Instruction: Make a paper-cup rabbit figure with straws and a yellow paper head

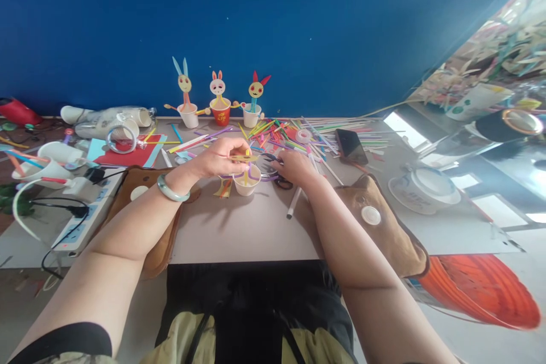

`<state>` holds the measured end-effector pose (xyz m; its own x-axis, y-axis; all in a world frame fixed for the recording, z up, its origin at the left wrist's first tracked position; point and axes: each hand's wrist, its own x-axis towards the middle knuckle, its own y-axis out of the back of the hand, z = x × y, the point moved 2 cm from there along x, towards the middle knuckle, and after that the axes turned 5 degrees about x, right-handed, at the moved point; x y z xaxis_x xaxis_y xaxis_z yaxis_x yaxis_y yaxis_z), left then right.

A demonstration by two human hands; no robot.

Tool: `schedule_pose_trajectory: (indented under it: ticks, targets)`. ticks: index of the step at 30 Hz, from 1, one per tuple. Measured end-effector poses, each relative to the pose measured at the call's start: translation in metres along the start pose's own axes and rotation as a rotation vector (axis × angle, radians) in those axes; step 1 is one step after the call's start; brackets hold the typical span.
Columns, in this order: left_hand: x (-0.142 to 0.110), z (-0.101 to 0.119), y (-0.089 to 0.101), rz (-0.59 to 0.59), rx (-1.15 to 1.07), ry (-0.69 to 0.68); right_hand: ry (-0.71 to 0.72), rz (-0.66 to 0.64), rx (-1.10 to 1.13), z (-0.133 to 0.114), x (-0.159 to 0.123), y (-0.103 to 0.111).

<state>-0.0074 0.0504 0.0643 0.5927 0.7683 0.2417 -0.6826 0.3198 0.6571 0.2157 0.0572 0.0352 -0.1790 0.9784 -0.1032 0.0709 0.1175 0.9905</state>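
Note:
My left hand point(219, 158) is closed in a pinch on a thin yellow strip point(245, 157), just above a white paper cup point(247, 185). Purple and yellow strips stand in and around that cup, and a small yellow patterned piece point(223, 186) lies at its left. To the right of the cup, my right hand point(294, 168) has its fingers curled down to the table. Its fingertips meet the edge of a round, dark-rimmed thing point(267, 164); what they grip is hidden. Black scissor handles point(284, 183) show below this hand, beside a white marker point(294, 203).
Three paper cups with rabbit-faced figures, one in a red cup point(221, 116), stand by the blue wall. Many coloured sticks point(273, 135) lie behind my hands. Right are a phone point(352, 146) and brown pouch point(384, 227); left, a power strip point(91, 210) and tape roll point(121, 140).

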Motion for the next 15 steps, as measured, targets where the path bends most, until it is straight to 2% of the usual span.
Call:
schedule_pose_trajectory:
  ticks: [3,15]
  targets:
    - [0.0,0.001,0.0,-0.06,-0.098,0.006,-0.007,-0.004,-0.003,0.001,0.0,0.0]
    - [0.001,0.012,-0.001,-0.006,-0.032,0.022,-0.014,-0.001,-0.011,0.003,0.003,-0.005]
